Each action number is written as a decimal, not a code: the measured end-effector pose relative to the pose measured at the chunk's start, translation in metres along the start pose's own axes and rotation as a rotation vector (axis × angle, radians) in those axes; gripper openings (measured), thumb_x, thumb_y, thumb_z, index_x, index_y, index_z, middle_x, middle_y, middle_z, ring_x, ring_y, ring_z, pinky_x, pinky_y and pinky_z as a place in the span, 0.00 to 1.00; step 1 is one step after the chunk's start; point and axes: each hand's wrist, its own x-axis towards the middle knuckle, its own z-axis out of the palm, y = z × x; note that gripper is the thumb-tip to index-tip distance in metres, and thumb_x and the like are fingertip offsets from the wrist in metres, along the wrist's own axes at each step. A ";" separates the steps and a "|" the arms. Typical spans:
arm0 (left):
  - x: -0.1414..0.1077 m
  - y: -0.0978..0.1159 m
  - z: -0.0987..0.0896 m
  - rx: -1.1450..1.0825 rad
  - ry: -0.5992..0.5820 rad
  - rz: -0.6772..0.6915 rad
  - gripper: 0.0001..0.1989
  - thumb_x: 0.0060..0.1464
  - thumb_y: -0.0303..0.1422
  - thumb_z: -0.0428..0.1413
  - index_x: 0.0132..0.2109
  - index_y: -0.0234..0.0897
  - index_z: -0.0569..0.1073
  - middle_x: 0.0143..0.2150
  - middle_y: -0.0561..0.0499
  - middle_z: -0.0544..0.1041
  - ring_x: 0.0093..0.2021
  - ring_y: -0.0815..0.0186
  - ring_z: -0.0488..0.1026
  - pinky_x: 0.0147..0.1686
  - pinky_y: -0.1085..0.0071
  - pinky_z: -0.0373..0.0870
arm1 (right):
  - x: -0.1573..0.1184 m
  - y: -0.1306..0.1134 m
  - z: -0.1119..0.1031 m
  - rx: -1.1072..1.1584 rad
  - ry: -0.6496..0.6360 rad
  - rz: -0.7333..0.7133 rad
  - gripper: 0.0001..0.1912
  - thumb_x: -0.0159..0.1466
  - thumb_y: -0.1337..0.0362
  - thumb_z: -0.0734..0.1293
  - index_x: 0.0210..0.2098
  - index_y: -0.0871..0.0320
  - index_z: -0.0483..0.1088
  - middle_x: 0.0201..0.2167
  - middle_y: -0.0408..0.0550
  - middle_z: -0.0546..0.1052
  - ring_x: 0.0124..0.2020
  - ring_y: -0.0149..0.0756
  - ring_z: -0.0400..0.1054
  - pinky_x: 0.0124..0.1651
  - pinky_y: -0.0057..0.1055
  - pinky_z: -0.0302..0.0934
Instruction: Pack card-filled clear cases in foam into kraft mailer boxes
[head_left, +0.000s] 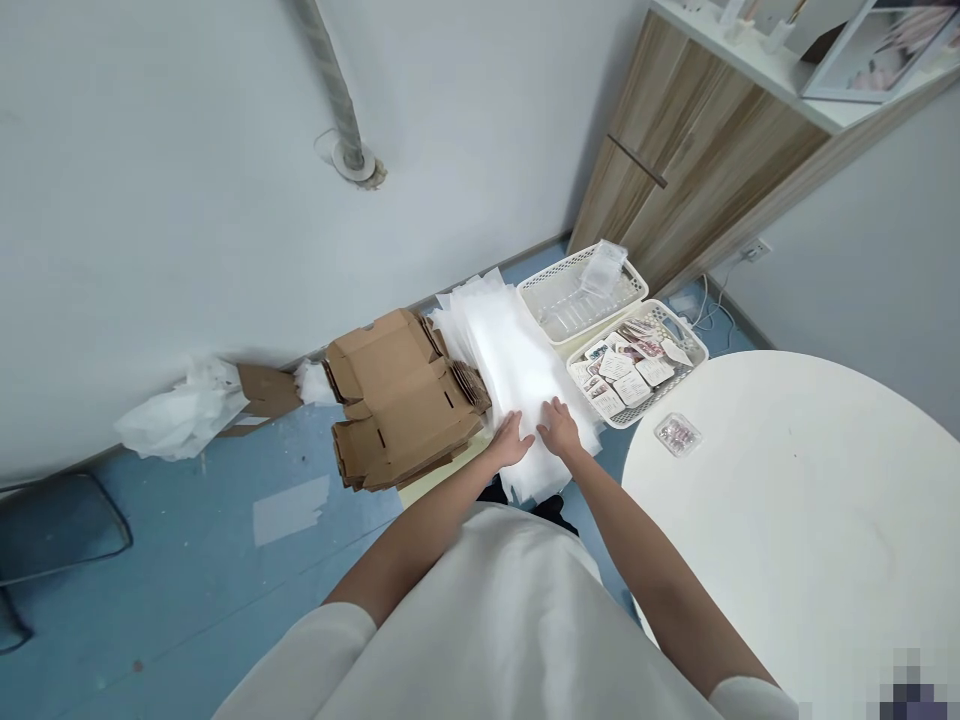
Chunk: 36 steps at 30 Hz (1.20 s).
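Note:
A tall stack of thin white packing sheets (510,340) lies in the middle, its edges uneven. My left hand (511,441) rests on the near left part of the stack, thumb apart from the fingers. On the right side of the same stack, my right hand (559,430) touches the top with its fingers spread. Neither hand shows anything lifted in it. Flattened brown cardboard boxes (405,390) are piled just left of the sheets. To the right, one white basket (526,290) holds clear plastic cases, and another basket (699,352) holds printed cards.
A round white table (795,520) takes up the right, with a small clear case (677,435) on it. Behind stands a wooden cabinet (697,150). White plastic bags (184,410) and a chair (64,530) are on the left.

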 end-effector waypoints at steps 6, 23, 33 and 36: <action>0.009 0.002 0.005 -0.130 0.082 0.038 0.31 0.49 0.33 0.51 0.59 0.31 0.52 0.61 0.39 0.53 0.61 0.58 0.50 0.58 0.64 0.46 | -0.005 -0.019 0.008 -0.116 -0.137 -0.171 0.27 0.57 0.71 0.55 0.57 0.55 0.53 0.62 0.50 0.48 0.62 0.45 0.37 0.57 0.48 0.40; 0.015 0.004 0.006 0.074 0.208 0.016 0.24 0.50 0.29 0.48 0.55 0.28 0.60 0.53 0.38 0.60 0.54 0.59 0.60 0.53 0.67 0.55 | -0.001 0.020 0.006 0.110 0.372 -0.080 0.21 0.55 0.66 0.59 0.49 0.60 0.62 0.58 0.55 0.56 0.60 0.46 0.46 0.56 0.46 0.47; 0.014 0.000 0.003 0.033 0.160 0.008 0.26 0.48 0.32 0.50 0.56 0.32 0.59 0.55 0.41 0.58 0.53 0.60 0.61 0.53 0.68 0.56 | 0.020 0.014 -0.010 0.173 0.378 -0.006 0.17 0.54 0.71 0.58 0.43 0.62 0.66 0.45 0.55 0.68 0.46 0.40 0.63 0.49 0.37 0.58; 0.012 0.000 0.003 0.037 0.151 0.027 0.27 0.48 0.32 0.50 0.56 0.33 0.58 0.55 0.41 0.58 0.55 0.60 0.58 0.54 0.68 0.55 | 0.021 0.012 -0.016 0.241 0.379 0.056 0.14 0.54 0.68 0.59 0.40 0.60 0.66 0.38 0.52 0.71 0.38 0.37 0.66 0.43 0.35 0.61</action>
